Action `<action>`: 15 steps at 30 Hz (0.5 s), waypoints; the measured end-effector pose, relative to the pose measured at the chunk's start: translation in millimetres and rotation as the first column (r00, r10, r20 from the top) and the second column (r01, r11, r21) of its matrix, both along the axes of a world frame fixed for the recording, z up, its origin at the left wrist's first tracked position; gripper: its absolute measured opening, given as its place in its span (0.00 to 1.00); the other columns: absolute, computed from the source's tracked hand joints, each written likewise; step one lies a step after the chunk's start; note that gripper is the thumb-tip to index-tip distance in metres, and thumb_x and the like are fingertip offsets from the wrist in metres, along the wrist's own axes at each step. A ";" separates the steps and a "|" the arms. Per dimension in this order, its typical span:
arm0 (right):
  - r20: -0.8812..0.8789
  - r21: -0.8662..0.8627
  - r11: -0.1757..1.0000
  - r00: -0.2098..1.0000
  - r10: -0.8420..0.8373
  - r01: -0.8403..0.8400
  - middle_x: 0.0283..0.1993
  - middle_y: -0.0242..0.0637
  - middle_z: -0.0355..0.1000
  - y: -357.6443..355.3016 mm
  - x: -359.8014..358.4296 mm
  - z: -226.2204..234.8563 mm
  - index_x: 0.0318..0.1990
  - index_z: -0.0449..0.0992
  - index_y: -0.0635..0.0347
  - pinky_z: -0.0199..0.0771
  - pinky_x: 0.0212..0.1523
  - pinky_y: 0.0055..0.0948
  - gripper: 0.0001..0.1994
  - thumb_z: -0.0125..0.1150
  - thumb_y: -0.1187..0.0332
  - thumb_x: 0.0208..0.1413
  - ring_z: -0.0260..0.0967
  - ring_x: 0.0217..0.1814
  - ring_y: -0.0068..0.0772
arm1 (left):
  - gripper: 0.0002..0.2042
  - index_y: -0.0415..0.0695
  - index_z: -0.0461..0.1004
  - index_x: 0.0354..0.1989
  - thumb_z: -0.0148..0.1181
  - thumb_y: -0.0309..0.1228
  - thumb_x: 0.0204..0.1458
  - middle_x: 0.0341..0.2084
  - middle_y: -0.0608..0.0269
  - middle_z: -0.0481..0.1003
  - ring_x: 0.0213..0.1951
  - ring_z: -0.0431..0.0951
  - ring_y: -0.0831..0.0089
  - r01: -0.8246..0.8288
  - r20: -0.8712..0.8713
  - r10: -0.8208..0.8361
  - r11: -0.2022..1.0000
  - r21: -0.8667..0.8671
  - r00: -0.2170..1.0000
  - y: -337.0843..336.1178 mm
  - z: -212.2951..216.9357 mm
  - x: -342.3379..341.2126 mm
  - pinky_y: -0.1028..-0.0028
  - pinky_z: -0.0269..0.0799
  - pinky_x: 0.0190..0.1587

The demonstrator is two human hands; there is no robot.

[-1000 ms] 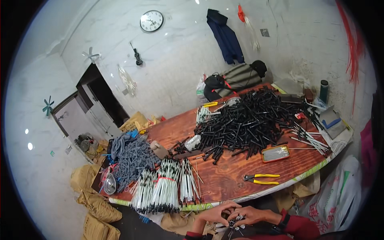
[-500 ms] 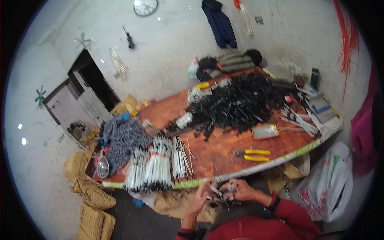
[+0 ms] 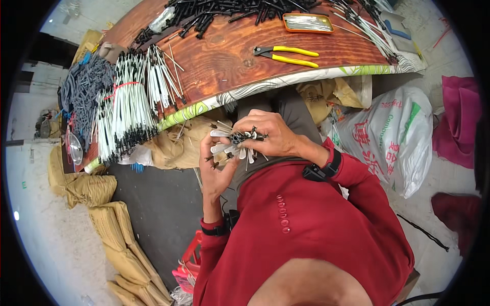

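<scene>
View dipped lower, both hands [image 3: 245,148] gripping white rods [image 3: 229,145]

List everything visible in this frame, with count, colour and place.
Cluster of small parts: one, white and black, between both hands.
Pliers: one pair, yellow handles, on the wooden table.
Tray: one, orange rim, table's far side.
Bundled rods: several bundles, white with black tips, table's left end.
Black parts pile: many, table's far edge.
Plastic sack: one, white, floor at right.
Burlap sacks: several, tan, floor at left.
Left hand: under the cluster.
Right hand: gripping the cluster.
</scene>
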State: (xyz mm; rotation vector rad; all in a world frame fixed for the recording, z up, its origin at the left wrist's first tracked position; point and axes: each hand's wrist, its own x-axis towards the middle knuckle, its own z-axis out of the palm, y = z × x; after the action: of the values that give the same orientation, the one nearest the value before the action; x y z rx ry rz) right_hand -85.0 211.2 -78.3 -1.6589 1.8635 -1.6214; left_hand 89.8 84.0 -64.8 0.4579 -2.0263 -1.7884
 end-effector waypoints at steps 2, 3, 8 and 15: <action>-0.006 -0.009 1.000 1.000 0.011 -0.011 0.39 0.33 0.77 2.8 4.1 -0.5 0.42 0.80 0.54 0.73 0.37 0.37 0.16 0.74 0.66 0.43 0.72 0.38 0.41 | 0.31 0.40 0.60 0.62 0.66 0.21 0.49 0.48 0.60 0.70 0.46 0.73 0.73 -0.022 -0.047 0.024 0.999 0.041 0.999 -2.3 -7.0 1.8 0.72 0.71 0.53; -0.012 -0.016 1.000 1.000 0.014 -0.015 0.40 0.32 0.78 3.6 4.7 0.2 0.42 0.80 0.54 0.73 0.37 0.37 0.16 0.75 0.66 0.43 0.72 0.39 0.40 | 0.29 0.40 0.61 0.60 0.66 0.21 0.48 0.47 0.61 0.70 0.45 0.73 0.74 -0.040 -0.102 0.047 0.997 0.072 0.994 -4.1 -10.5 1.6 0.72 0.71 0.52; -0.041 0.036 0.999 0.998 0.039 -0.038 0.44 0.36 0.79 3.3 4.8 4.5 0.44 0.80 0.59 0.75 0.41 0.35 0.17 0.74 0.69 0.45 0.74 0.42 0.41 | 0.24 0.39 0.70 0.54 0.67 0.20 0.47 0.39 0.63 0.73 0.40 0.73 0.75 -0.046 -0.093 0.048 0.998 0.032 0.995 -11.1 -11.5 -2.1 0.72 0.71 0.53; -0.081 0.039 0.998 0.996 0.044 -0.041 0.45 0.37 0.79 0.7 -0.4 3.2 0.46 0.78 0.60 0.75 0.39 0.37 0.20 0.73 0.70 0.43 0.74 0.41 0.41 | 0.20 0.39 0.80 0.46 0.72 0.21 0.41 0.29 0.66 0.73 0.34 0.72 0.77 -0.062 0.020 0.075 0.929 -0.365 0.997 -10.8 11.4 -20.2 0.74 0.72 0.46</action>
State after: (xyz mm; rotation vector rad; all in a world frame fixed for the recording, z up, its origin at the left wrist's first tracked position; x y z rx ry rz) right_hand -85.4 211.9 -75.0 -1.7618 1.8703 -1.5148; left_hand 69.6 73.2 -53.4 0.4385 -2.2700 -1.3272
